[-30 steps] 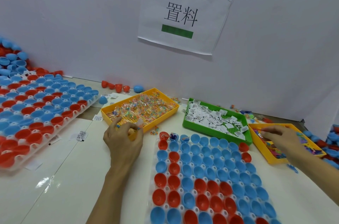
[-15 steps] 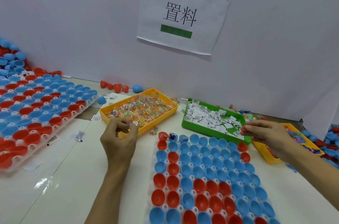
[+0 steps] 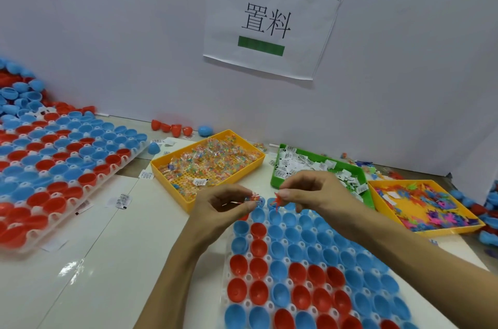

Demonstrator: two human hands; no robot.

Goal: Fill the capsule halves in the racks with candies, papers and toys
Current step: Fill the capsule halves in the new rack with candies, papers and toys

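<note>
- The left hand [image 3: 221,207] has its fingers curled, the grip pinching a small wrapped candy [image 3: 254,197] between thumb and fingertips.
- The right hand [image 3: 312,191] pinches a small red toy [image 3: 277,202] between thumb and forefinger; the toy hangs down from the grip.
- Both hands meet over the far edge of the near rack [image 3: 310,269], the candy and toy near each other but apart, above the blue halves of the rack's far rows.
- The near rack lies on the counter [image 3: 102,261] at its front edge and holds red and blue capsule halves, open side up.
- Just beyond the left hand sits the candy tray [image 3: 253,167], yellow, with wrapped candies heaped toward its far end.
- Behind the right hand is the green paper tray [image 3: 277,180], full of folded white slips.
- At the right edge of the counter stands the toy tray [image 3: 382,202], yellow, with coloured toys.
- A second rack [image 3: 113,175] of red and blue halves lies along the left edge.
- Loose halves lie against the wall, under a paper sign [image 3: 269,19].
</note>
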